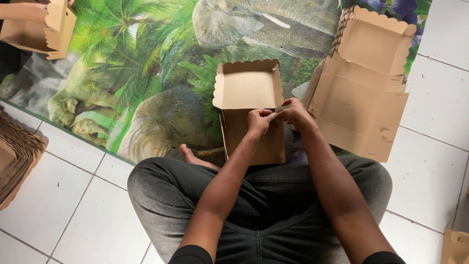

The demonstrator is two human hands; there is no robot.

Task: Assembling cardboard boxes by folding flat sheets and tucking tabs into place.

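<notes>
- Crossed legs in dark trousers fill the near edge, the person sitting on the white tiled floor, both forearms reaching forward over the knees.
- Just beyond the knees stands a brown cardboard box, half folded, on a printed mat of palms and elephants. Its scalloped lid flap stands open on the far side; its long axis runs away from the sitter.
- Left hand and right hand meet at the box's right wall, near the hinge of the lid. Fingers of both are pinched on the cardboard edge there; neither hand is loose.
- Both hands sit right of the box's middle, the right one the nearer to the outer wall, the left reaching across the open top.
- Right of the box, touching or nearly so, lies a stack of flat unfolded boxes.
- Far left of the box, another person's hand holds a finished box.
- More cardboard is piled at the left edge, well apart from the box.
</notes>
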